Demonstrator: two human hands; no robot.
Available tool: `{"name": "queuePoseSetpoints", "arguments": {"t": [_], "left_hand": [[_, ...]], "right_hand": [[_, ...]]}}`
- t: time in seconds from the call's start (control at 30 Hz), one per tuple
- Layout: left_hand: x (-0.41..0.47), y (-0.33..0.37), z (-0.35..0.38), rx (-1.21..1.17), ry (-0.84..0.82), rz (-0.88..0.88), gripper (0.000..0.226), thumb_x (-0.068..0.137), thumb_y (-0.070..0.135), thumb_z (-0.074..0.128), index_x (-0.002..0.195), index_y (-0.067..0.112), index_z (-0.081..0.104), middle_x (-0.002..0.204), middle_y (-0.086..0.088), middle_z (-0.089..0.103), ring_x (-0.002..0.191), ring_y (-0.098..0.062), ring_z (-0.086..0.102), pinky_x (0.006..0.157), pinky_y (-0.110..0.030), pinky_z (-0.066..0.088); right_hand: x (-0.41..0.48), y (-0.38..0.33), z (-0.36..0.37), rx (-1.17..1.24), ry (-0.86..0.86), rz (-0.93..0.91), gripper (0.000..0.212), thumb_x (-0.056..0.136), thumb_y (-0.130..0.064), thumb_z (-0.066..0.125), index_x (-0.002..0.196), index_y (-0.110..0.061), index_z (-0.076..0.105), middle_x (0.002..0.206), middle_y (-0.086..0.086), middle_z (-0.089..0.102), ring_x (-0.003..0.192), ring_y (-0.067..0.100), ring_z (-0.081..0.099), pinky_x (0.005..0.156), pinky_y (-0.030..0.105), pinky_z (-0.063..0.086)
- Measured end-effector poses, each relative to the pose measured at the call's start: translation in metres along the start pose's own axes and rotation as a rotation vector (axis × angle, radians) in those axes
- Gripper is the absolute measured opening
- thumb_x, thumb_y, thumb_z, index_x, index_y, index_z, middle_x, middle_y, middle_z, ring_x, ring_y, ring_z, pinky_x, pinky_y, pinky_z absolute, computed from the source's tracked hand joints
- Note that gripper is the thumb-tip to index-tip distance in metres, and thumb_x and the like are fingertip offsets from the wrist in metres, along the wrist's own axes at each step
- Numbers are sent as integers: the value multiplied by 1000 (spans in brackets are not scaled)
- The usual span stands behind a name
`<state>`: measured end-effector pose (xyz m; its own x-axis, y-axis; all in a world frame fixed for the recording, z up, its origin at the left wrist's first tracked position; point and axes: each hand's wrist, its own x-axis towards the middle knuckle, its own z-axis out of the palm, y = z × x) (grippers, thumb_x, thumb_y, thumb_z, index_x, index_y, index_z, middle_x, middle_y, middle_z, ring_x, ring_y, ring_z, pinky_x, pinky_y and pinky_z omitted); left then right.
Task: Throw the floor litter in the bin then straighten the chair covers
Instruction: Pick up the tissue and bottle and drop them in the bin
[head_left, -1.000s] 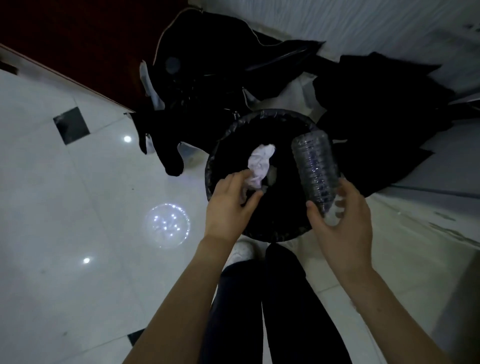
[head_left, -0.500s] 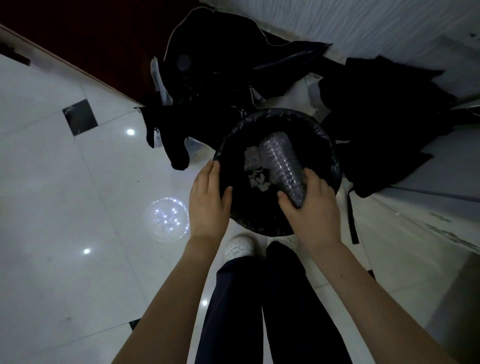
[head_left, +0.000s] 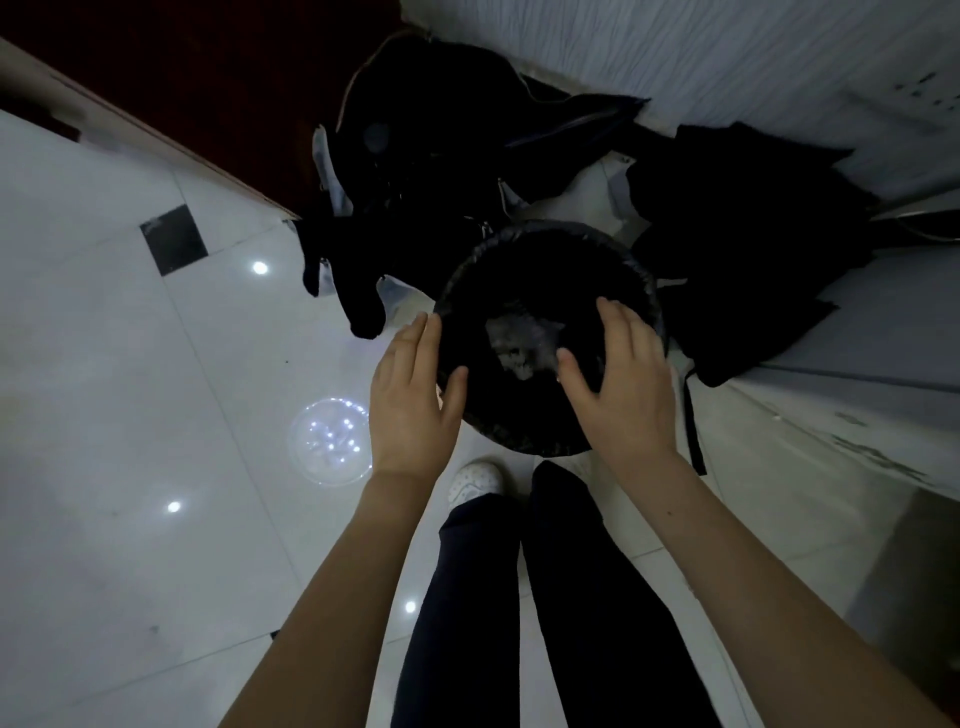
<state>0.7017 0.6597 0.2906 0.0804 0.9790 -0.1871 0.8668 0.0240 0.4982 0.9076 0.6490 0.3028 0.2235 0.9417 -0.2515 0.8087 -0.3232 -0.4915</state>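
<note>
Both my arms reached forward and down over the bin (head_left: 550, 244), palms facing the floor. My left hand (head_left: 410, 400) hovered flat at the bin's near left rim, fingers straight and together, thumb spread out toward the opening, holding nothing. My right hand (head_left: 621, 384) hung over the right half of the opening, fingers extended and slightly apart, thumb angled inward, also empty. The bin was round and lined with a black bag, standing on the pale tiled floor (head_left: 130, 395) just ahead of my feet. Down inside it, between my two hands, lay the litter (head_left: 519, 340), a pale crumpled mass; in the dim light I could not tell its pieces apart. Dark garments (head_left: 431, 171) were heaped on the floor behind the bin, and another dark cloth (head_left: 748, 249) spread to its right, touching its side. My dark trouser legs (head_left: 587, 597) and one white shoe (head_left: 475, 480) showed below my wrists.
</note>
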Motion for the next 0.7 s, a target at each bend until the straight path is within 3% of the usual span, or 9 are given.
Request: {"name": "queuePoseSetpoints", "arguments": {"t": [0.1,0.3,0.47,0.7], "left_hand": [[-4,47,-76,2,-1,32,51,100,33,43,145,8,43,146,-7,48,137,-21,38,116,-20,17],[-21,179,-271,-43,37,131,48,101,33,38,137,5,52,135,-9,56,127,-24,49,109,-36,38],[-45,267,-404,-48,168,252,45,101,30,43,135,3,53,131,-11,59,121,-26,53,103,-41,44],[-115,317,-522,0,397,250,49,102,37,40,143,12,48,143,-6,52,135,-24,44,115,-33,29]], "right_hand": [[-13,-32,-73,4,60,-71,58,96,-42,51,138,-3,48,134,16,54,124,30,49,103,44,43],[-46,-138,-279,-3,99,-190,55,97,-43,46,136,-4,51,131,16,56,122,33,50,100,49,44],[-74,-214,-421,-33,161,-371,54,99,-44,43,135,-5,53,128,13,58,118,31,53,97,46,45],[-128,-293,-519,-38,214,-620,51,98,-45,45,134,-10,53,126,7,58,114,25,52,96,40,44]]}}
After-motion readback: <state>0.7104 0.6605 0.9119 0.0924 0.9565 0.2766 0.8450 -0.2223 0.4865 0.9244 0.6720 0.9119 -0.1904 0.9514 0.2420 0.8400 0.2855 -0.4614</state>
